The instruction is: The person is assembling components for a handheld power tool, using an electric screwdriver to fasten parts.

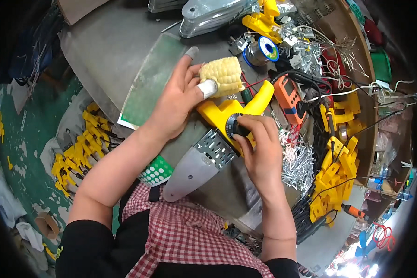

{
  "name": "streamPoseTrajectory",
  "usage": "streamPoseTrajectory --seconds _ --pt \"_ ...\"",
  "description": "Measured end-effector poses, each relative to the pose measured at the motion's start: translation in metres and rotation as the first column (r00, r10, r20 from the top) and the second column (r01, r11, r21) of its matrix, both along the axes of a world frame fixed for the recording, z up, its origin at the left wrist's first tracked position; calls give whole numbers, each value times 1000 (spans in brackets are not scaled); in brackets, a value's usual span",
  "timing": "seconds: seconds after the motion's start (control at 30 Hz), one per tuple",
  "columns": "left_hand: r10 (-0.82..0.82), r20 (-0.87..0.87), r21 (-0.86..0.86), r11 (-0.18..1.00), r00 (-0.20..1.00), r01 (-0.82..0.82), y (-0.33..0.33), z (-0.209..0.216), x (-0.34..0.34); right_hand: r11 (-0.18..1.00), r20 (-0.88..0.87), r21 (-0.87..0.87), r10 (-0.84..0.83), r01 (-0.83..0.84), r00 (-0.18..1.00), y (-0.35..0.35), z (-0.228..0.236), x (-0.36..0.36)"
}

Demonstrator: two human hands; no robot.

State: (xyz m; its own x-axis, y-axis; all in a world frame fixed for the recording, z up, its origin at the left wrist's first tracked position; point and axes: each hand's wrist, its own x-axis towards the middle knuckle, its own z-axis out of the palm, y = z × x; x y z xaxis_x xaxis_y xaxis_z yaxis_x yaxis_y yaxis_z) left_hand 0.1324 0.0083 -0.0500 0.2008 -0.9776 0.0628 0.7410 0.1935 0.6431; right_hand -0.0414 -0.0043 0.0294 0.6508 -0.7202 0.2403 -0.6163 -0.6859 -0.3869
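The left hand (175,98) is closed around a short piece of corn (221,74), thumb on the near side, just above the yellow-handled tool (261,98). Pale wraps cover the tips of its thumb and one finger, perhaps to guard the skin. Whether this hand also touches the tool, I cannot tell.

The right hand (264,146) is pinched on the black dial (231,124) set into the tool's yellow body, thumb and fingers at its rim, a grip that seems suited to turning it. The tool slants across the middle of the desk (104,51), handle toward the far right corner and grey metal plate (192,172) toward the near edge, which leaves the dial facing up within easy reach. The plate's tip overlaps the checked apron (185,229) in this view.

A green sheet (148,78) lies left of the hands. Toward the right edge, a solder spool (261,52), an orange meter (289,99), a heap of screws (297,171) and loose yellow parts (333,185) are crowded together, probably to stay handy while leaving the middle for the tool.
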Motion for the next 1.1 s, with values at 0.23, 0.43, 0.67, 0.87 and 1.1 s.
streamPoseTrajectory --seconds 0.23,0.43,0.67,0.87,1.1 --pt "17 53 -18 1000 998 -17 1 4 0 996 -42 -45 71 -73 997 -2 3 1" --pt "13 153 -99 995 988 2 30 22 -5 966 37 -58 253 -250 967 -6 -2 -15" --pt "-211 347 -260 915 914 310 109 89 -12 984 -86 -144 90 -102 992 0 14 -11" --pt "-404 202 -629 645 892 435 132 98 -53 973 -269 -79 190 -218 944 -16 8 -13" --pt "-32 117 -454 887 993 83 153 145 -92 844 -253 193 535 -500 806 -57 23 -13"
